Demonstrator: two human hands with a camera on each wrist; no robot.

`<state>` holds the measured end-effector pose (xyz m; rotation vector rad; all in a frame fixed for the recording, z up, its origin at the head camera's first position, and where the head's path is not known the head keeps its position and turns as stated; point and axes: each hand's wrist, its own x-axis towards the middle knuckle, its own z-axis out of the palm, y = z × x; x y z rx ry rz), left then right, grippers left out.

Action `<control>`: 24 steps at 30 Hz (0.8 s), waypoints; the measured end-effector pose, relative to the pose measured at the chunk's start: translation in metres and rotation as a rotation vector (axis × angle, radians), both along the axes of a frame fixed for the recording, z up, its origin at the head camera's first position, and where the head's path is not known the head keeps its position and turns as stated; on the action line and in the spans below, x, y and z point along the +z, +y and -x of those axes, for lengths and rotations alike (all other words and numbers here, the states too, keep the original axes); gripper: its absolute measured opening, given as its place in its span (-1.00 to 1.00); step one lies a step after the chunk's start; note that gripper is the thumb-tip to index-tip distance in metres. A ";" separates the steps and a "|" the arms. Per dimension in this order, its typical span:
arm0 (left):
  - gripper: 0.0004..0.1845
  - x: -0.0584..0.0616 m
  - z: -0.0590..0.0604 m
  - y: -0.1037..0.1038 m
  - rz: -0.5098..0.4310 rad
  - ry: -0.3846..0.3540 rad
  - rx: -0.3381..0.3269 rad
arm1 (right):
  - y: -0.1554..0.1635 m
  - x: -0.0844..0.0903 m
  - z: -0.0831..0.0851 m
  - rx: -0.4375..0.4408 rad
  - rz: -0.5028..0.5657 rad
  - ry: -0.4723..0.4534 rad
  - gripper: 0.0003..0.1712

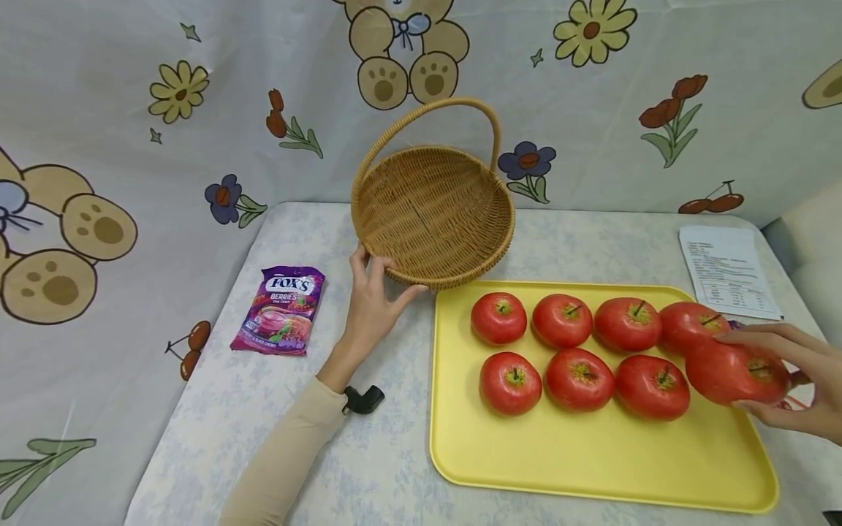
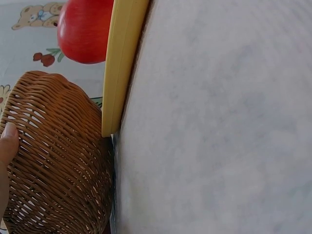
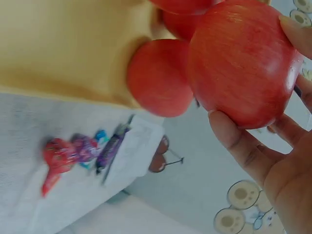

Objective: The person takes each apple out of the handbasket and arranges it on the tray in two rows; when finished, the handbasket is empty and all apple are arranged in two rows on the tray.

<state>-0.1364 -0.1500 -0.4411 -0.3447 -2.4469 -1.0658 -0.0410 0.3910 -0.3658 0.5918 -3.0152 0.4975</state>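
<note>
My left hand (image 1: 372, 307) grips the near left rim of a wicker basket (image 1: 430, 212) with a tall arched handle; nothing lies inside it. In the left wrist view, a thumb rests against the woven side of the basket (image 2: 58, 151). My right hand (image 1: 805, 380) holds a red apple (image 1: 733, 371) over the right part of a yellow tray (image 1: 579, 456). The right wrist view has this apple (image 3: 243, 63) between thumb and fingers. Several more red apples (image 1: 582, 380) stand in two rows on the tray, stems up.
A purple candy bag (image 1: 279, 310) lies on the table left of the basket. Beyond the tray's right side is a printed white paper (image 1: 730, 270). Wrapped lollipops (image 3: 61, 155) lie beside the tray. A patterned curtain (image 1: 592, 131) hangs behind the table.
</note>
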 end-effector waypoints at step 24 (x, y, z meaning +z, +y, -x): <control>-0.40 0.000 -0.002 0.001 0.002 -0.007 0.000 | 0.015 -0.047 -0.016 -0.061 0.034 -0.280 -0.08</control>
